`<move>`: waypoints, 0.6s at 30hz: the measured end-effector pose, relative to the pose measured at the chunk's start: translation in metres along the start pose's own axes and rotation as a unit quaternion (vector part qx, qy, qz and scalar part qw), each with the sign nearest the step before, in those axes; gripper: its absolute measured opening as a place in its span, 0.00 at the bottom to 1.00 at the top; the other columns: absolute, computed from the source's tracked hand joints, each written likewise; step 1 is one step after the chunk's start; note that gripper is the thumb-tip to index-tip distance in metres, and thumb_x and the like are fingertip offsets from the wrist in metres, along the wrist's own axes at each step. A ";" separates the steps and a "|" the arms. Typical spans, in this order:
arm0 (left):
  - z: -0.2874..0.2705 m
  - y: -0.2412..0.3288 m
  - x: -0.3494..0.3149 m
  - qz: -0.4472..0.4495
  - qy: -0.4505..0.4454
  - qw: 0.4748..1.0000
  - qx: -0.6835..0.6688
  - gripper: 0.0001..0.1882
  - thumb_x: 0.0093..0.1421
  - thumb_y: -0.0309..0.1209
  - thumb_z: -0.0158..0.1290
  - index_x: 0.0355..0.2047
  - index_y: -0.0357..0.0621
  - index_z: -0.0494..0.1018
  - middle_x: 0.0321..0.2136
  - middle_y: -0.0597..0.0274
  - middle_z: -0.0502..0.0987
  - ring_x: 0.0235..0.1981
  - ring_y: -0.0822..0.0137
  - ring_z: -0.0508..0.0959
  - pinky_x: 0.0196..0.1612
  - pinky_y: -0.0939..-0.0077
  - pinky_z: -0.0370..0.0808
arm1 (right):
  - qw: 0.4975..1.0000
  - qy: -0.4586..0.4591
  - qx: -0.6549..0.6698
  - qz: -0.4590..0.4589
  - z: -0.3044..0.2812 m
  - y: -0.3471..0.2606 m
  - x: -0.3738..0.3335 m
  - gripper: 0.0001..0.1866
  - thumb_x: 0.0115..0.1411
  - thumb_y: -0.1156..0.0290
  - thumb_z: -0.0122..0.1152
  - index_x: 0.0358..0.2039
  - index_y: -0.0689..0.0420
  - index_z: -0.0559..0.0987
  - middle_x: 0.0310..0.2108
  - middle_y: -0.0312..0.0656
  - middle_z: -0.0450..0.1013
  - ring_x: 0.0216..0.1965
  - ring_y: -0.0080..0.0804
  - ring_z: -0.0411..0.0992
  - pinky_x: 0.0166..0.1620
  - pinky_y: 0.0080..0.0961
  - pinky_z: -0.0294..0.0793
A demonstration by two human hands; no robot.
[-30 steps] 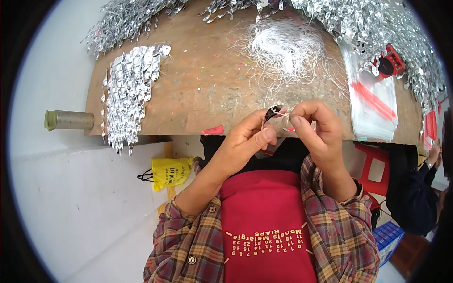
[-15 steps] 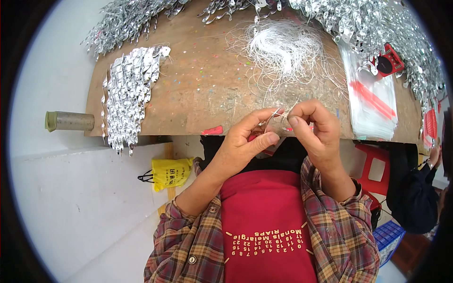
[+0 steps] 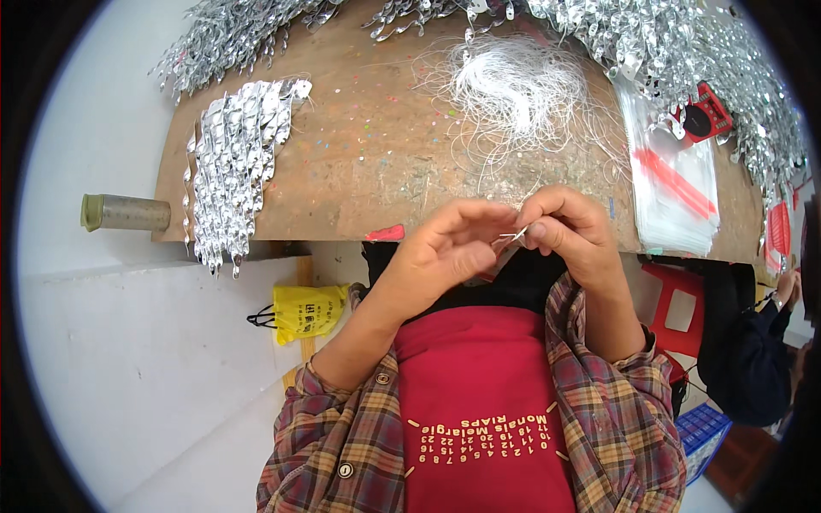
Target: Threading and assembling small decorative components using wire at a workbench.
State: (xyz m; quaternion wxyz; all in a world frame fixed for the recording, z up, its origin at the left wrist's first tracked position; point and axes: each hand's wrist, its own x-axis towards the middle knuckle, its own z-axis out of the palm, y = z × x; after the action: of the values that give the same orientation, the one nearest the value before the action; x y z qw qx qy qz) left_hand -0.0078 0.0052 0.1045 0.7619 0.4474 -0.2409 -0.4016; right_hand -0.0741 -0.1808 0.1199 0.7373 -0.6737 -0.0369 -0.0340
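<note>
Over the table's front edge, my right hand (image 3: pixel 575 235) pinches white string (image 3: pixel 520 232) between thumb and forefinger. A thin pale end sticks out of the pinch toward the left. Facing it, my left hand (image 3: pixel 451 248) is partly curled, its thumb apart from the fingers, and I see nothing held in the gap. Its fingertips come close to the string; whether they touch it I cannot tell. Beyond my hands lies a loose tangle of white string (image 3: pixel 522 90). Silver twisted strips (image 3: pixel 231 162) hang in a row over the table's front edge at the left.
The brown wooden table (image 3: pixel 359 188) carries heaps of silver twisted strips (image 3: pixel 248 43) along its far side. Clear plastic bags (image 3: pixel 676 201) lie at the right, below a red device (image 3: pixel 708 115). A metal tube (image 3: pixel 128 212) juts out left. Another person (image 3: pixel 753 359) sits at the right.
My left thumb and fingers have shifted, and the thin silver loop between my hands no longer shows. My right fingers have closed lower on the string.
</note>
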 end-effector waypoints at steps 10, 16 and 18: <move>0.002 0.006 0.007 0.096 0.058 0.978 0.173 0.05 0.58 0.26 0.49 0.33 0.37 0.71 0.39 0.56 0.72 0.41 0.68 0.71 0.45 0.76 0.67 | 1.000 -0.004 -0.026 0.006 0.001 -0.001 0.000 0.06 0.58 0.71 0.53 0.32 0.61 0.73 0.25 0.34 0.69 0.25 0.16 0.65 0.26 0.11 0.63; -0.002 0.011 0.011 0.160 0.046 0.948 0.271 0.03 0.59 0.24 0.47 0.32 0.38 0.69 0.43 0.56 0.67 0.44 0.69 0.69 0.47 0.76 0.65 | 0.998 0.026 0.015 0.049 0.001 -0.001 0.002 0.09 0.57 0.71 0.55 0.36 0.63 0.73 0.25 0.35 0.69 0.22 0.15 0.65 0.23 0.10 0.63; 0.000 0.015 0.013 0.194 0.052 0.930 0.307 0.03 0.58 0.25 0.48 0.32 0.38 0.70 0.44 0.56 0.66 0.44 0.68 0.68 0.48 0.75 0.64 | 0.979 -0.007 0.185 0.083 -0.001 0.002 0.004 0.12 0.56 0.69 0.56 0.37 0.64 0.73 0.25 0.36 0.69 0.19 0.15 0.65 0.19 0.09 0.61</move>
State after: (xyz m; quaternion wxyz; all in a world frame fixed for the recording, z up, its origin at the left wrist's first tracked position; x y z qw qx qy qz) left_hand 0.0052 -0.0011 0.1183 0.6616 0.6246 -0.3944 -0.1287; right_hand -0.0694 -0.1814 0.1182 0.8493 -0.5263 0.0085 0.0396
